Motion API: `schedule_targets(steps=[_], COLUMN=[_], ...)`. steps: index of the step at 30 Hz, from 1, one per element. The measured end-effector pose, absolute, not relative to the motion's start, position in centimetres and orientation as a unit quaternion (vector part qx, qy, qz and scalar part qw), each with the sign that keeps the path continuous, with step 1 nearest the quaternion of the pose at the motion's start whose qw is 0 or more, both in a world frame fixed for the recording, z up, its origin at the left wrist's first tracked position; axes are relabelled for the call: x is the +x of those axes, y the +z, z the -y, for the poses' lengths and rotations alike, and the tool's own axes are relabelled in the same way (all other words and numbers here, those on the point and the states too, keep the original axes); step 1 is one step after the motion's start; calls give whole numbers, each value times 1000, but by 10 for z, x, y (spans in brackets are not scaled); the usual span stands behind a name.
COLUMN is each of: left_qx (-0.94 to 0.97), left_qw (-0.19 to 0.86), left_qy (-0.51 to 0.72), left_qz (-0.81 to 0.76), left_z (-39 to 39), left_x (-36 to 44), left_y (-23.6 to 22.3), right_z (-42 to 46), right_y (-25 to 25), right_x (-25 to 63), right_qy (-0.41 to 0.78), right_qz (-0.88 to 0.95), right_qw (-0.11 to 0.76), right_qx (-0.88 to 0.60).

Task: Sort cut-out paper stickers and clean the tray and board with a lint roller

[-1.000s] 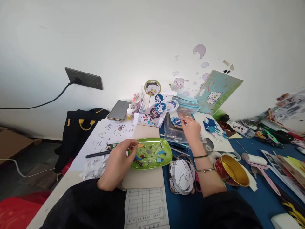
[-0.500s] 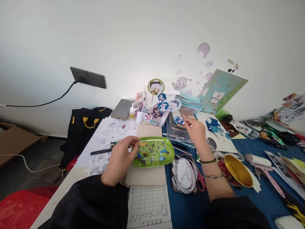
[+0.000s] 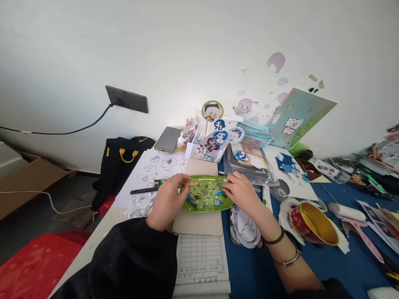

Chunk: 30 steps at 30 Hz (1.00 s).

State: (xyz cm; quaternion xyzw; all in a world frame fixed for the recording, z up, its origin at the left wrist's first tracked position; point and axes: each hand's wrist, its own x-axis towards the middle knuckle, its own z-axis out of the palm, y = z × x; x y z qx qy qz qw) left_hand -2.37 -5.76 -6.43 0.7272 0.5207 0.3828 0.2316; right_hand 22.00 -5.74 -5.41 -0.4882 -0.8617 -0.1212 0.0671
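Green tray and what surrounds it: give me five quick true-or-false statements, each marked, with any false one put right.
1. The right hand is at the right end of the green tray. True.
2. Only one piece lies in the tray. False: several small pieces lie in it.
3. The phone lies left of the small bottle. True.
4. The small bottle stands in the tray. False: it stands beyond it.
5. Both hands are right of the tray. False: the left hand is at its left end.

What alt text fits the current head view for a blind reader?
A person's left hand and right hand flank a green tray of small colourful cut-outs on a cluttered desk. A phone lies farther back, left; a red-and-gold bowl sits to the right.
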Motion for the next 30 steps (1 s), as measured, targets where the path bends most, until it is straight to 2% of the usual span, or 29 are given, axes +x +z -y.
schedule_targets(steps=[8, 18, 23, 30], left_qx=[725, 728, 730, 728], left_qw=[228, 222, 221, 226], left_qy=[386, 382, 376, 371], left_qz=[-522, -525, -527, -530], left_z=[57, 56, 55, 55], left_x=[-24, -26, -26, -26], left_y=[-61, -61, -63, -61], right_z=[55, 22, -5, -7], right_y=[-61, -35, -40, -43], right_x=[213, 274, 287, 285], right_qy=[-154, -219, -243, -213], right_qz=[863, 714, 687, 707], right_qw=[85, 232, 211, 184], right_qx=[-473, -623, -652, -648])
